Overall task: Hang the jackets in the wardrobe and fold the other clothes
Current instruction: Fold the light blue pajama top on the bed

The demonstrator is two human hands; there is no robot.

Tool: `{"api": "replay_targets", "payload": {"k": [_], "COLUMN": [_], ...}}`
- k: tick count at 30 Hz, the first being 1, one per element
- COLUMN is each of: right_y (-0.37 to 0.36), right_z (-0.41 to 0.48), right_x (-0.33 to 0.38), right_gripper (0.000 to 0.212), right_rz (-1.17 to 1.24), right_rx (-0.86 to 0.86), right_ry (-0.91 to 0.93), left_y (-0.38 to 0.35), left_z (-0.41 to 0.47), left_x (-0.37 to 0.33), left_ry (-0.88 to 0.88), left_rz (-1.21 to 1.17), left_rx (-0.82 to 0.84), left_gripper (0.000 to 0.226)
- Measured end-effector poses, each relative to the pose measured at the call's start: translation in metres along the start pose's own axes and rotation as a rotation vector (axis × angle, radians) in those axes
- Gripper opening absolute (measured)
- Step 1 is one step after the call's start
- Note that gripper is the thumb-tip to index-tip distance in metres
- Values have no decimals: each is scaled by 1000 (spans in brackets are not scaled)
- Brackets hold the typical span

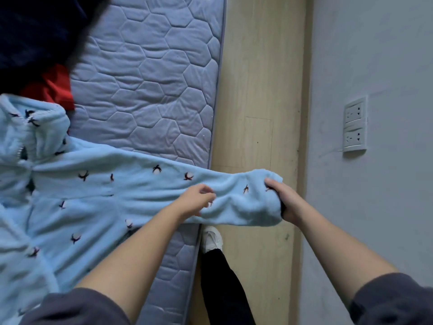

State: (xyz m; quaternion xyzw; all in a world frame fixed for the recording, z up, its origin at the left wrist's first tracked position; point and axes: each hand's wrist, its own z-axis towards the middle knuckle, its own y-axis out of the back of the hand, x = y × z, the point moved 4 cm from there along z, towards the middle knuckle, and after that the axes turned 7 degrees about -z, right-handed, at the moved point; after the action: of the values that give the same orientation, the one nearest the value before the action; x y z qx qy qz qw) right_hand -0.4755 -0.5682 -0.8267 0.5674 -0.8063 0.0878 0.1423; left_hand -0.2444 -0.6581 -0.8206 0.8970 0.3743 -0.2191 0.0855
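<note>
A light blue fleece jacket (77, 202) with small dark embroidered motifs and a zip collar lies spread on the grey quilted mattress (150, 66). One sleeve stretches to the right past the mattress edge. My right hand (284, 200) grips the cuff end of that sleeve, fingers curled round the fabric. My left hand (196, 202) pinches the sleeve near its middle, fingers bent into the fleece.
A dark navy garment (35, 29) and a red garment (56, 87) lie on the mattress behind the jacket's collar. A strip of wooden floor (257, 90) runs between the bed and a grey wall with two sockets (355, 125). My white shoe (212, 239) stands on the floor.
</note>
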Motion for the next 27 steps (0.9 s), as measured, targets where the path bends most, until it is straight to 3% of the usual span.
{"api": "replay_targets", "payload": {"k": [3,8,11,13,15,20,22,24,27], "right_y": [-34,-80,-101,-113,-125,-183,-210,-230,-245], "right_z": [-28,-57,-67,-70,-74,-87,-91,-92,-93], "right_x": [15,25,21,15,8,-17,-25,-30,-28], "right_gripper": [47,76,75,72,69,56,54,50,27], "right_rz": [43,60,28,9,-36,-205,-243,-263,-390], "right_rx": [213,422,477,512,550,700,758,677,183], "right_ry": [42,-30,-80,-111,-131,-104,-109,-104,90], "left_y": [-33,-30,-13,4,22,51,70,97,136], "left_z": [-34,-63,-74,-80,-87,-112,-119,-128,-157], "left_x": [-20,-20,-5,8,27,58,79,105,139], "left_ry": [58,50,-1,13,70,-37,-90,-105,-75], "left_rz": [-367,-724,-782,-758,-787,-833,-760,-681,-823], "left_rx": [199,187,56,-135,-274,-80,-207,-429,-511], "left_gripper": [18,57,37,17,19,51,34,6,8]}}
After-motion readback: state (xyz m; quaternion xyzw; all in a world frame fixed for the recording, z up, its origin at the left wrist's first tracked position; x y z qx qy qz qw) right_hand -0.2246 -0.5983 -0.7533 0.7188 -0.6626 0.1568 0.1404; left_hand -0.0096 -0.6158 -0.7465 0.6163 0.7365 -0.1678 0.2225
